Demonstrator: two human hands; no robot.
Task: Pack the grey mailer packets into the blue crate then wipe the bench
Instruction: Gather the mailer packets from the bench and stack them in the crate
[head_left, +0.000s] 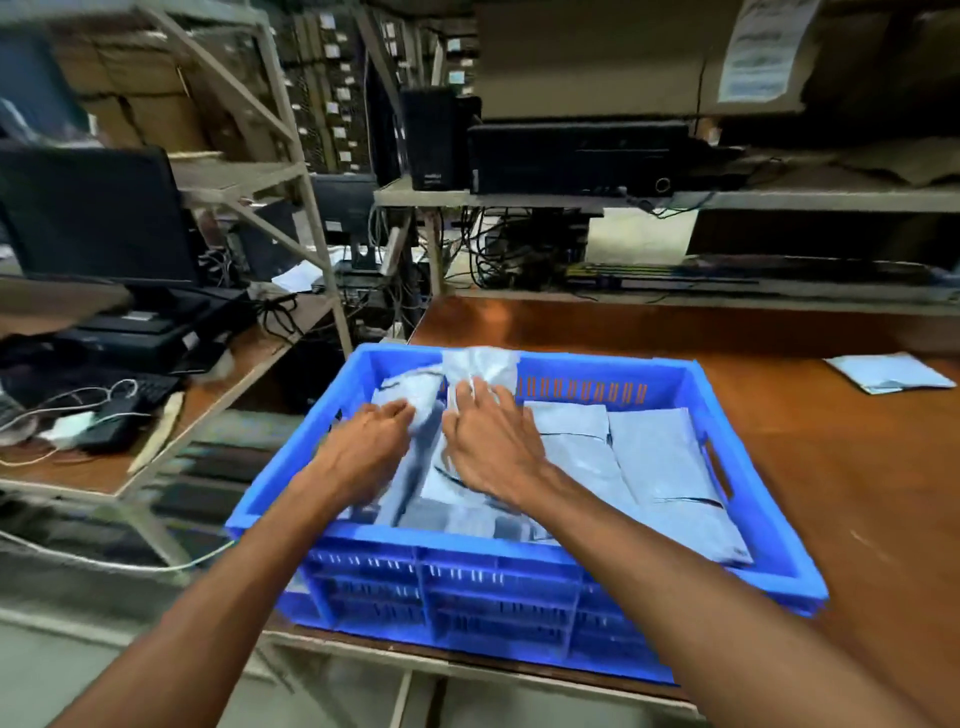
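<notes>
A blue crate (769, 545) stands on the brown wooden bench (841, 467), at its left front corner. Several grey mailer packets (660, 457) lie flat inside it. Both my hands are down in the crate's left half. My left hand (363, 449) has its fingers curled over a grey packet (410, 402) at the left. My right hand (491, 441) grips a crumpled grey packet (483, 366) that stands up against the crate's far wall. One more grey packet (891, 371) lies on the bench at the far right.
A lower side table (218, 384) to the left carries a black monitor (98, 218), a keyboard and cables. Behind the bench, metal shelves (779, 200) hold black computer cases and cardboard boxes. The bench's front edge runs just under the crate.
</notes>
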